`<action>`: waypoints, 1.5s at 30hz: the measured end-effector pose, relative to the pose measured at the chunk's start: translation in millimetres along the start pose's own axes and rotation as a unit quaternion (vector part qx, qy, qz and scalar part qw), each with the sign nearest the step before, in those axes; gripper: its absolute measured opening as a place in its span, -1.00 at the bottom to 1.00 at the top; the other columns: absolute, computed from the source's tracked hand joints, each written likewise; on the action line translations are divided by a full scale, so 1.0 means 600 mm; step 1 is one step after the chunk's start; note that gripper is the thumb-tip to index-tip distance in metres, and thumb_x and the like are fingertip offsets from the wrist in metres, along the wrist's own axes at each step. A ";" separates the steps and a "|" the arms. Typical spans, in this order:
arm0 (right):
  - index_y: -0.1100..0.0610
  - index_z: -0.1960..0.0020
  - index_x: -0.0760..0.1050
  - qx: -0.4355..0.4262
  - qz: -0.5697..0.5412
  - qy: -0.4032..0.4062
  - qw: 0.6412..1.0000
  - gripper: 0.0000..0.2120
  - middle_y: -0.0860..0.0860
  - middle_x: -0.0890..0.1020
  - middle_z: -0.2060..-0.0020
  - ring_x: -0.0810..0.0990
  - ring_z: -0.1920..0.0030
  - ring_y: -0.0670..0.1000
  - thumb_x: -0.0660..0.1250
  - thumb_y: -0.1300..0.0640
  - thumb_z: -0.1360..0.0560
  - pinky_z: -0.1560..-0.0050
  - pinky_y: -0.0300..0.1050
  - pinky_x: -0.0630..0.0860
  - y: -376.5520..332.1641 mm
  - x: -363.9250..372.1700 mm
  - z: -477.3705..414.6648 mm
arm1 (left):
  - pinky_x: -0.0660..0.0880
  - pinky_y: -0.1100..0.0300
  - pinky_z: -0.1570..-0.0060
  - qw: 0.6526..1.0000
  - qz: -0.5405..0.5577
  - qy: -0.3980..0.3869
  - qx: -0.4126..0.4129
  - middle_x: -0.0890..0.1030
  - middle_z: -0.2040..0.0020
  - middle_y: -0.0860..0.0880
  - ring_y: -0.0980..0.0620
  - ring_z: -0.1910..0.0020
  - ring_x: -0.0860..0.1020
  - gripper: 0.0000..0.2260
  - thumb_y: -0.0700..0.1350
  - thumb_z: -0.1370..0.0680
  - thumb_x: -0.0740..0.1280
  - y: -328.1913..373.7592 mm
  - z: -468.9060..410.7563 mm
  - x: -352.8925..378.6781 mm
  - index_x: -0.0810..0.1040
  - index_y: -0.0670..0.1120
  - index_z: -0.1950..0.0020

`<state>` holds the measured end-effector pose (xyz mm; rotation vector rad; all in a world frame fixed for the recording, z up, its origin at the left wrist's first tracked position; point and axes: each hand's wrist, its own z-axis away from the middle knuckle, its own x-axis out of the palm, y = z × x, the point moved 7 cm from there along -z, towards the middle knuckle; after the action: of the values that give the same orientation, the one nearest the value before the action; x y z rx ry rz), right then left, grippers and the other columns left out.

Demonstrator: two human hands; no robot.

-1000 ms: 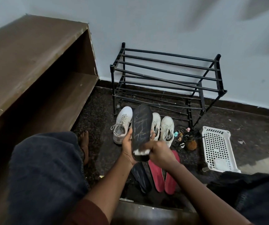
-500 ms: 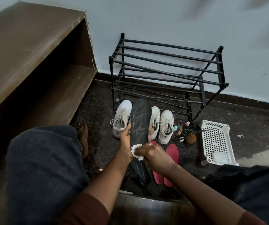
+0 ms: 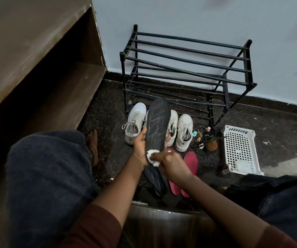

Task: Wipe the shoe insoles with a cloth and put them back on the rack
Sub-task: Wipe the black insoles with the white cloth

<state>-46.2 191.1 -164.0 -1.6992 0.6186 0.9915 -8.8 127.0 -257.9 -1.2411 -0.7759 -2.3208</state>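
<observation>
Black insole (image 3: 157, 127): judged light, thin and flexible, apt to bow if taken by one end; best gripped across its middle. Surface dark with pale scuff streaks. It is held upright above the floor (image 3: 108, 108), before the white shoes (image 3: 184, 131). Left hand (image 3: 140, 147) clasps its mid-section; right hand (image 3: 169, 163) pinches a white cloth (image 3: 152, 155) against its heel end. Red insoles (image 3: 190, 162) lie below; rack (image 3: 189, 59) stands behind.
</observation>
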 end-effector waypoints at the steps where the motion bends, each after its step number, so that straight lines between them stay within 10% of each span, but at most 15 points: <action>1: 0.19 0.08 0.64 -0.023 0.000 -0.015 1.000 -0.65 0.13 0.69 0.18 0.67 0.18 0.13 0.16 0.31 -0.26 0.30 -0.03 0.61 -0.008 0.003 0.014 | 0.55 0.00 -0.01 1.000 0.001 -0.010 -0.002 0.56 -0.15 -0.27 -0.21 -0.09 0.58 -0.39 0.12 -0.36 0.41 0.002 -0.001 -0.001 0.50 -0.26 -0.26; 6: 0.18 0.06 0.63 -0.052 0.043 -0.055 0.996 -0.60 0.11 0.68 0.13 0.67 0.14 0.11 0.06 0.22 -0.31 0.28 -0.04 0.61 0.005 0.005 0.012 | 0.57 0.02 0.01 1.000 0.014 -0.009 -0.005 0.55 -0.17 -0.24 -0.18 -0.09 0.59 -0.38 0.20 -0.46 0.22 0.002 -0.001 0.000 0.42 -0.23 -0.33; 12: 0.23 0.03 0.61 0.127 0.036 0.019 0.991 -0.72 0.21 0.65 0.11 0.60 0.07 0.20 0.23 0.36 -0.34 0.13 -0.02 0.45 0.033 -0.007 -0.064 | 0.26 -0.10 -0.40 0.999 -0.027 0.025 0.003 0.38 -0.37 -0.32 -0.24 -0.36 0.39 -0.33 0.20 -0.50 0.14 -0.005 -0.003 -0.013 0.37 -0.28 -0.39; 20: 0.19 0.04 0.65 -0.012 -0.026 -0.010 1.000 -0.54 0.11 0.70 0.11 0.67 0.12 0.10 0.04 0.27 -0.26 0.20 -0.06 0.62 -0.021 0.014 0.011 | 0.57 0.03 0.00 0.999 0.033 -0.031 0.031 0.60 -0.10 -0.26 -0.20 -0.07 0.60 -0.37 0.06 -0.22 0.55 0.017 0.002 -0.004 0.58 -0.29 -0.16; 24: 0.18 0.02 0.64 -0.039 0.024 -0.057 0.997 -0.57 0.10 0.68 0.06 0.66 0.07 0.09 0.08 0.23 -0.29 0.16 -0.05 0.62 0.002 0.011 0.012 | 0.60 0.02 0.07 0.999 0.047 -0.006 0.019 0.61 -0.09 -0.23 -0.18 -0.01 0.62 -0.45 0.14 -0.38 0.36 0.015 -0.004 -0.009 0.57 -0.25 -0.18; 30: 0.21 0.04 0.56 0.146 0.042 -0.017 0.988 -0.60 0.19 0.60 0.10 0.58 0.10 0.21 0.00 0.11 -0.37 0.15 0.08 0.50 0.059 0.008 -0.049 | 0.62 0.04 0.08 0.999 -0.030 0.031 0.012 0.66 0.05 -0.23 -0.13 0.09 0.65 -0.38 0.20 -0.59 0.01 0.005 -0.002 -0.002 0.69 -0.24 0.05; 34: 0.23 0.19 0.55 0.163 0.005 0.013 0.986 -0.85 0.17 0.59 0.25 0.57 0.21 0.20 0.23 0.34 -0.32 0.29 0.00 0.48 0.041 0.022 -0.038 | 0.56 -0.01 -0.03 0.999 -0.007 0.046 0.027 0.63 -0.03 -0.23 -0.16 0.01 0.61 -0.43 0.21 -0.57 0.07 0.013 -0.001 -0.007 0.60 -0.24 -0.12; 45: 0.19 0.02 0.62 0.097 -0.004 -0.046 0.994 -0.71 0.21 0.66 0.11 0.64 0.14 0.20 0.27 0.38 -0.33 0.17 0.04 0.57 0.019 0.024 -0.001 | 0.57 0.03 0.00 0.998 0.021 0.043 0.049 0.59 -0.08 -0.23 -0.17 -0.02 0.61 -0.41 0.23 -0.52 0.12 0.016 0.009 -0.017 0.50 -0.24 -0.23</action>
<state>-47.0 187.6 -182.0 -1.4772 0.6261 0.9663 5.5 123.8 -261.5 -1.0983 -0.8149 -2.2586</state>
